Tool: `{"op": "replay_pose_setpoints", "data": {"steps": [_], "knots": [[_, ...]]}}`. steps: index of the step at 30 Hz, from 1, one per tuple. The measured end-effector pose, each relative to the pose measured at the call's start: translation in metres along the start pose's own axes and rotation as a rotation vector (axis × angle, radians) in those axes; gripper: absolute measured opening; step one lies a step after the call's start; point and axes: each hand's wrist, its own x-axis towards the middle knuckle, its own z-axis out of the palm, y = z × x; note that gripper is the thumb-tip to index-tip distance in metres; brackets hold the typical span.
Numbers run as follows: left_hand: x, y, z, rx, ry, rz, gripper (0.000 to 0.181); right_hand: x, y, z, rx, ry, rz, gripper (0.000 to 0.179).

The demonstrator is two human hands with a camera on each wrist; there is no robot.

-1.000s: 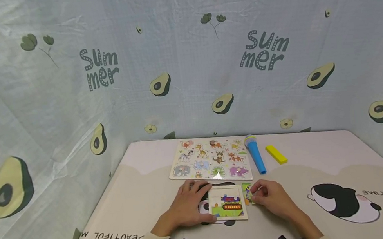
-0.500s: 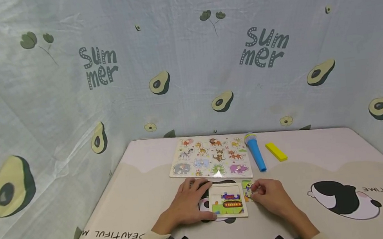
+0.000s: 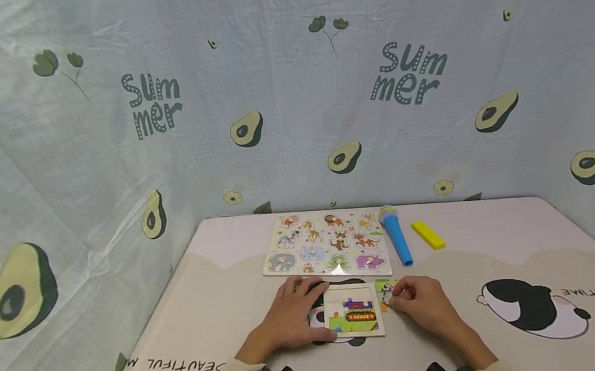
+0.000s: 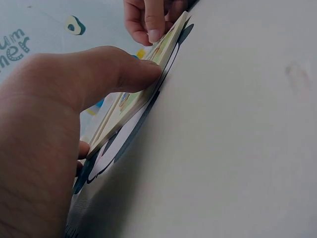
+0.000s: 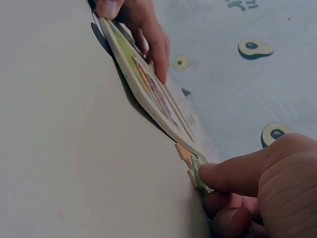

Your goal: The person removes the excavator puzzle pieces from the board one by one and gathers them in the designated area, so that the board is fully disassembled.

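Observation:
A small square puzzle tray (image 3: 338, 297) lies on the table, with joined pieces showing a tracked vehicle in its lower right. My left hand (image 3: 291, 321) holds its left side, thumb (image 4: 143, 74) on the near edge and fingers at the far edge. Colourful loose jigsaw pieces (image 3: 383, 289) lie just right of the tray. My right hand (image 3: 426, 305) has its thumb and curled fingers on a jigsaw piece (image 5: 194, 171) there, pinching it beside the tray's corner. The hand partly hides these pieces, and their exact number cannot be told.
Behind the tray lies a larger animal puzzle board (image 3: 321, 241). A blue toy microphone (image 3: 398, 241) and a yellow block (image 3: 428, 235) are to its right. A printed cloth covers the table (image 3: 229, 266); a hanging fabric wall (image 3: 286, 89) surrounds the back and sides.
The right hand's fingertips have shifted very slightly to the right over the loose pieces. The left hand and the tray stay in place; the head view tilts a little.

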Motion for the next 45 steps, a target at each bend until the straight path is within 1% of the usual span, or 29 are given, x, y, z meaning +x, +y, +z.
{"op": "replay_pose_setpoints", "data": {"steps": [9,14,18,22,24,26,29,31,34,36,38,42,45], "knots": [[-0.001,0.000,0.001,0.001,-0.002,-0.006,0.098,0.000,-0.001,0.003,-0.030,-0.011,0.005,0.009],[-0.001,0.000,0.001,0.000,-0.006,-0.007,0.098,0.000,-0.002,0.003,-0.036,-0.019,-0.008,0.010],[0.000,0.000,0.002,0.004,-0.004,-0.002,0.097,-0.001,-0.002,0.003,-0.046,-0.010,-0.014,0.010],[0.001,0.000,0.003,0.013,-0.008,0.002,0.097,-0.005,-0.007,0.004,-0.015,-0.001,-0.029,0.007],[0.001,0.001,0.003,0.014,-0.011,0.001,0.097,-0.009,-0.013,0.007,0.012,-0.020,-0.058,0.006],[0.001,0.001,0.003,0.015,-0.011,0.001,0.097,-0.013,-0.021,0.010,0.024,-0.057,-0.103,0.006],[0.001,0.000,0.004,0.021,-0.007,0.002,0.097,-0.017,-0.032,0.017,0.002,-0.095,-0.190,0.010],[0.002,0.000,0.004,0.025,-0.005,0.001,0.097,-0.019,-0.037,0.022,-0.030,-0.090,-0.242,0.015],[0.002,0.000,0.004,0.024,-0.005,0.002,0.096,-0.019,-0.041,0.031,-0.061,-0.064,-0.290,0.028],[0.001,0.000,0.004,0.023,-0.004,0.003,0.097,-0.019,-0.043,0.036,-0.074,-0.066,-0.302,0.037],[0.001,0.000,0.004,0.020,-0.002,0.005,0.097,-0.018,-0.044,0.040,-0.088,-0.077,-0.312,0.042],[0.000,0.001,0.001,0.018,0.001,0.003,0.097,-0.018,-0.046,0.043,-0.082,-0.107,-0.313,0.041],[0.000,0.001,0.000,0.013,0.000,-0.001,0.098,-0.017,-0.047,0.043,-0.049,-0.120,-0.287,0.040]]}}
